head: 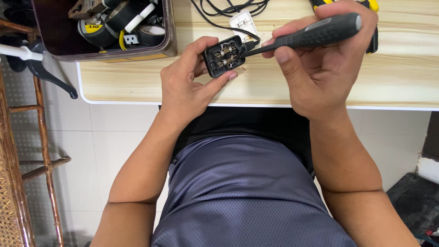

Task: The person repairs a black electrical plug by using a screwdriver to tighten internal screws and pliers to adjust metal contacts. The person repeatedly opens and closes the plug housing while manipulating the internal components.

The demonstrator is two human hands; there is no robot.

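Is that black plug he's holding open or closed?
Open: the black plug in the left hand has no cover, and its metal terminals show.

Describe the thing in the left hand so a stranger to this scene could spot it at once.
Start at the pale wooden table and go to its near edge, where two hands meet. The left hand pinches an opened black plug, its cover off and metal terminals showing. Unlike the white part behind it, it is black and a screwdriver from the right hand reaches into it.
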